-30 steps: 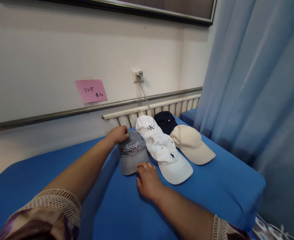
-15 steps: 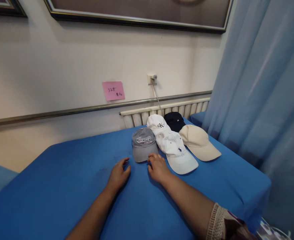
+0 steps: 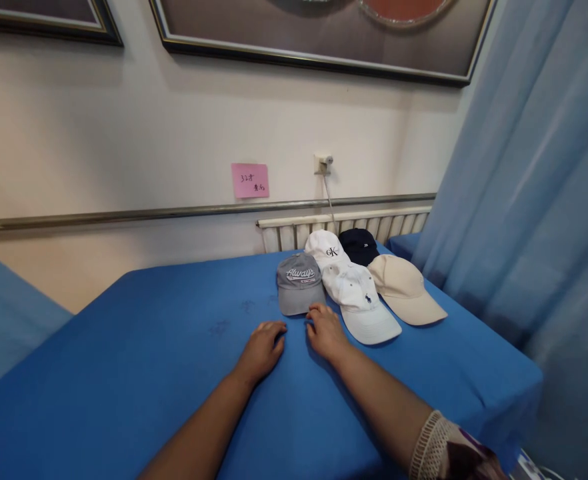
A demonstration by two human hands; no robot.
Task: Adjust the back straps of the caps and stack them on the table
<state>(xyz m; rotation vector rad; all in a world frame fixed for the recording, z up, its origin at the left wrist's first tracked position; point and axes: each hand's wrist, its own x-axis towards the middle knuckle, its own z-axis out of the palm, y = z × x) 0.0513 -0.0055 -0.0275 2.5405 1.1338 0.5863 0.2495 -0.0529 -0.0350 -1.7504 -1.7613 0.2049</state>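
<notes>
My left hand (image 3: 263, 348) rests on the blue-covered table (image 3: 139, 373), fingers loosely bent and apart, holding nothing. My right hand (image 3: 326, 331) lies just in front of a grey baseball cap (image 3: 300, 283), its fingertips at the brim's right corner; I cannot tell whether they touch it. The fingers are apart with nothing in them. Right of the grey cap sits a white cap (image 3: 361, 300) with a small dark emblem. Behind these are another white cap (image 3: 325, 248) with dark letters and a navy cap (image 3: 359, 245). A beige cap (image 3: 407, 290) is at the right.
Beyond the table run a radiator (image 3: 294, 235) and a metal rail (image 3: 184, 212) along the wall. A cord hangs from a plug at the socket (image 3: 323, 164). A pink note (image 3: 251, 181) is on the wall. A blue curtain (image 3: 534, 173) hangs at the right.
The view has turned slightly left, so the scene sits further right. My left hand has shifted a little to the right with its fingers turned inward. The caps stay where they were.
</notes>
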